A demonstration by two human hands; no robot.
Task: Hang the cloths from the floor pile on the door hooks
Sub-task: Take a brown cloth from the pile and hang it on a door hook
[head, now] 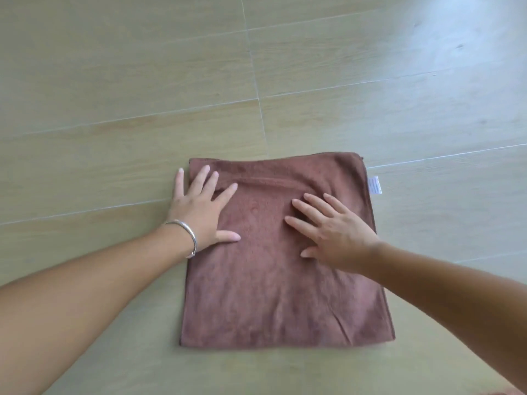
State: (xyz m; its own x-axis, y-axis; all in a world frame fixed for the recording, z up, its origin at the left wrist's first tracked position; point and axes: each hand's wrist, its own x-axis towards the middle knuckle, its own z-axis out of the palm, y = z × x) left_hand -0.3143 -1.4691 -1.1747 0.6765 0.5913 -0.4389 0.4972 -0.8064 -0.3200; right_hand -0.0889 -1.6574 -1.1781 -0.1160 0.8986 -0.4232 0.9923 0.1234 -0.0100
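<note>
Head view, the only one here: a brown cloth (273,266) lies flat on the wooden floor (114,81), folded into a rough square and sitting at about 6 o'clock from the middle of the picture. Its long axis, if it has one, runs 12 to 6, toward and away from the person. There's a small white tag (374,185) poking out at the cloth's 2 o'clock corner.

Both hands are on the far half of the cloth. The left hand (199,212) sits at the cloth's 10 o'clock corner, fingers (225,192) spread wide and flat, holding nothing, with the outermost finger off the edge on bare floor. There's a silver bracelet (188,235) on that wrist. The right hand (336,232) is spread flat too, pressing around the cloth's 1 o'clock area, also gripping nothing.

So the cloth is right under both palms, and neither hand is really nearer. My guess is the left one has the easier pinch, since it's already at an edge. No door or hooks in view, so nothing's hung yet as far as I can tell.
</note>
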